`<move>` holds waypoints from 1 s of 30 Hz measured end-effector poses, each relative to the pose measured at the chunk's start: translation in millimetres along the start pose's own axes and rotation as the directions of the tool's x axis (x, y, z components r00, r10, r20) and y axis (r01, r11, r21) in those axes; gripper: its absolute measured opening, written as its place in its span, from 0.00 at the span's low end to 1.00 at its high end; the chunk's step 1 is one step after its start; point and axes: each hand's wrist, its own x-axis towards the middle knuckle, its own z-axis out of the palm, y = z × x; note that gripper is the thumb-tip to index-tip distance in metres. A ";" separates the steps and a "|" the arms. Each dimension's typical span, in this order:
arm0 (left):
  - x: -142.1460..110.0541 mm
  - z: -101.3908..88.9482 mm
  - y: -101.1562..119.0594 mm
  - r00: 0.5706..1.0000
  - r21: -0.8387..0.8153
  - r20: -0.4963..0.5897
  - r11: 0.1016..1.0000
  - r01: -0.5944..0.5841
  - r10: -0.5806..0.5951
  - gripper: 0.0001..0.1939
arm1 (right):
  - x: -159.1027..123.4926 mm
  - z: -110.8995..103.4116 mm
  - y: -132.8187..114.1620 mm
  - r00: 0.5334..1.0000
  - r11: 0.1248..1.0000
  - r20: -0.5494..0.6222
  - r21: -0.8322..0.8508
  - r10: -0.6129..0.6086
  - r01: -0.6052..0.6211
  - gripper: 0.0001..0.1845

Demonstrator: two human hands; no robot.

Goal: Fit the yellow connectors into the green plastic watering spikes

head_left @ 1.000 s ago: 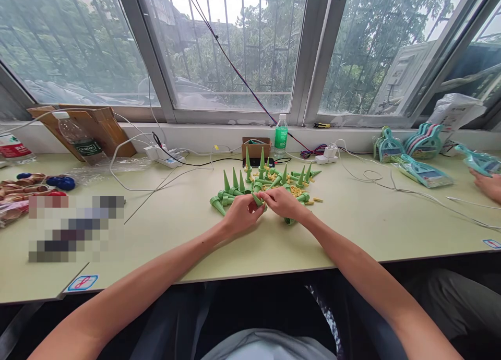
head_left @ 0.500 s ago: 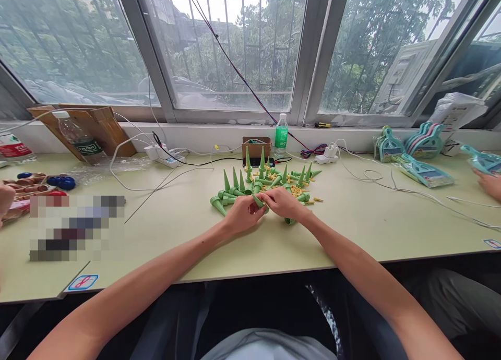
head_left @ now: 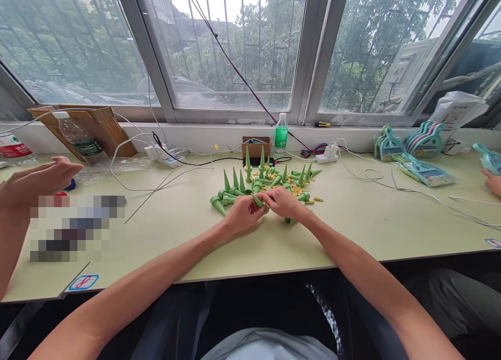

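A pale yellow-green bench [head_left: 364, 229] runs beneath wide windows [head_left: 242, 57] with bars and trees outside. Along its back stand a small box [head_left: 256, 145], a green-labelled bottle [head_left: 281, 134] and two power strips, one at left [head_left: 168, 159] and one at right [head_left: 327, 156], with white cables lying loose nearby. A board [head_left: 111, 133] leans at the far left behind a clear bottle [head_left: 84, 141]; blue dustpans [head_left: 428, 170] lie at the right. One co-worker's hand [head_left: 43, 180] reaches in at the left edge, and another's [head_left: 493, 182] is beside a dustpan at the right edge.

At the middle, green cones [head_left: 227, 181], some upright and some on their sides, mix with small yellow pieces [head_left: 319, 199]. Just in front of them, the left hand [head_left: 240, 214] has its fingers curled closed around one cone [head_left: 257, 199], tilted. The right hand [head_left: 284, 202] meets it, fingertips drawn together at the cone's side; whether they grip it is hidden.
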 end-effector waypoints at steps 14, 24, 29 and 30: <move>-1.0 -2.1 4.5 0.998 -0.052 0.061 0.999 0.002 0.001 0.06 | -0.7 -0.4 0.4 0.999 1.000 0.037 -0.005 -0.019 0.019 0.22; -2.1 -1.3 4.2 0.998 -0.055 0.069 0.998 0.006 -0.003 0.07 | -1.3 1.3 3.2 0.999 1.000 0.043 -0.012 -0.024 0.025 0.21; -1.7 -1.8 4.4 0.997 -0.052 0.077 0.999 0.007 -0.003 0.06 | -1.3 0.6 2.0 0.999 1.000 0.046 -0.016 -0.025 0.025 0.21; -1.7 -1.7 4.3 0.997 -0.045 0.077 0.999 0.010 -0.006 0.06 | -1.4 0.6 1.9 0.999 1.000 0.047 -0.011 -0.026 0.027 0.21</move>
